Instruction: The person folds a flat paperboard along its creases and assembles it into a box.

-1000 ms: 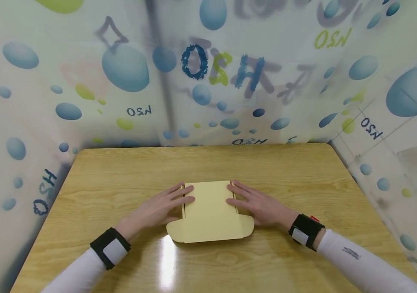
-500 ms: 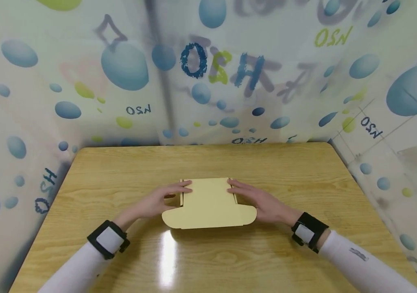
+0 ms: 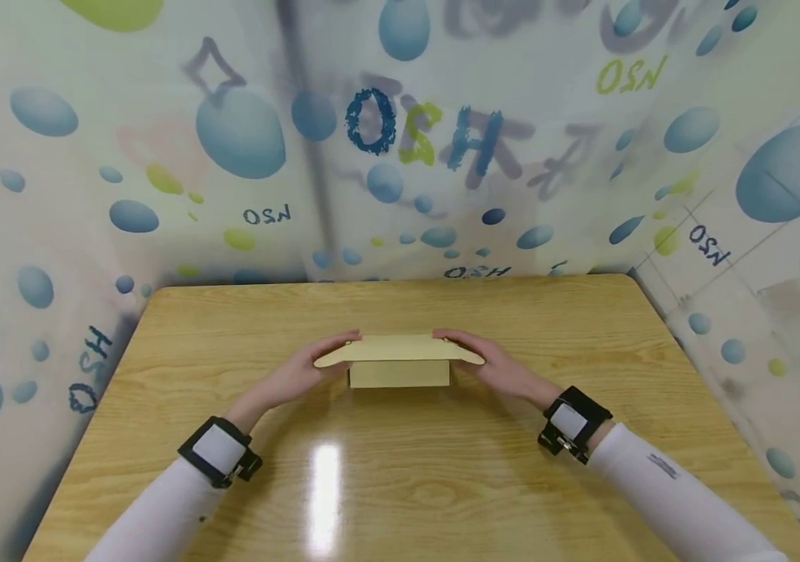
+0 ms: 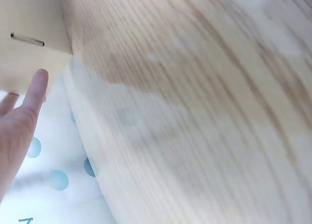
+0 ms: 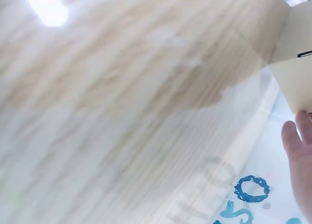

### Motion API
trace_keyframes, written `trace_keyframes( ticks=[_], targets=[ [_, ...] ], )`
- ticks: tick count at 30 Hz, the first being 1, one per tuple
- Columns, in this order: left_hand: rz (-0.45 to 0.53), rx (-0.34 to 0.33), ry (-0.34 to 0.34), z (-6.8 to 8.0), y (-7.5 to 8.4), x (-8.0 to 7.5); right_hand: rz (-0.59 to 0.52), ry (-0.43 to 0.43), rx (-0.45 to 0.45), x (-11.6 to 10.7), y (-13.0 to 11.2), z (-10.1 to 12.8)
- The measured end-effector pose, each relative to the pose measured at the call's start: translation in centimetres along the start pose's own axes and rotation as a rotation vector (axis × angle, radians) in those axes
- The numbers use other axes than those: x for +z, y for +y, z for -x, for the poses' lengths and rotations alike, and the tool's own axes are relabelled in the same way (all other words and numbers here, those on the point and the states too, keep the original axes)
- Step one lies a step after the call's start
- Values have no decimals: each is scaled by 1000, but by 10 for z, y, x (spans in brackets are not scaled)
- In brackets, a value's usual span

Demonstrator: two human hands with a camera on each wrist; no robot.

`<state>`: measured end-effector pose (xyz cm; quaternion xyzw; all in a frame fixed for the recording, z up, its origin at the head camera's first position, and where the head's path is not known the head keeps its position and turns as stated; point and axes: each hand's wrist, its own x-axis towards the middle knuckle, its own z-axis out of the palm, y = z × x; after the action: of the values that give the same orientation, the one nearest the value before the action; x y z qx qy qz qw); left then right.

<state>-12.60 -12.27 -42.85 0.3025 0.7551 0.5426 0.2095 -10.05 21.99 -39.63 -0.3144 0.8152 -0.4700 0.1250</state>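
Note:
A pale yellow cardboard box [image 3: 400, 375] sits on the wooden table with its front wall showing. Its lid [image 3: 400, 349] is tilted up, seen nearly edge-on, with a rounded ear sticking out at each side. My left hand [image 3: 301, 375] grips the left side, fingers reaching to the back corner; the thumb is partly hidden by the ear. My right hand [image 3: 501, 368] grips the opposite side likewise. The left wrist view has fingers [image 4: 35, 92] against the slotted side wall [image 4: 29, 58]. In the right wrist view, fingertips [image 5: 291, 136] meet the lower edge of the box side [image 5: 295, 80].
The wood-grain table [image 3: 547, 484] reaches back to a patterned wall covering [image 3: 400, 187] printed with blue drops and letters. Another patterned wall [image 3: 744, 312] stands along the right side. A bright light reflection [image 3: 324, 499] lies on the tabletop.
The lid has swung up and away, from lying flat to nearly edge-on, uncovering the front wall. Both hands have moved slightly forward along the box's sides.

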Motion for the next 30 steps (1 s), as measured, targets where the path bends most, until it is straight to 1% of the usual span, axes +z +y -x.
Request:
trace_keyframes(
  ticks=[2,4,6,10,12,14,17,21,24,27,30],
  targets=[
    [70,-61,42,-3,0,1,-35,14,41,-1,8,-4],
    [158,-112,88,-7,1,3,-67,38,114,-1,17,-7],
    [222,-165,150,-12,4,5,-126,59,184,0,24,-12],
    [295,-268,280,-23,8,10,-259,105,309,1,32,-22],
    [325,-306,327,-28,9,12,-319,118,331,2,34,-27],
    [351,-327,357,-32,9,13,-341,135,352,3,35,-29],
    [368,-327,381,-35,10,14,-362,150,343,4,36,-32],
    [379,-325,412,-37,10,13,-347,179,339,5,35,-33],
    [380,-332,422,-37,9,12,-307,208,348,7,35,-32],
    [382,-330,421,-38,7,12,-208,277,350,7,34,-31],
    [385,-328,427,-38,7,11,-81,385,291,6,32,-30]
  ],
)
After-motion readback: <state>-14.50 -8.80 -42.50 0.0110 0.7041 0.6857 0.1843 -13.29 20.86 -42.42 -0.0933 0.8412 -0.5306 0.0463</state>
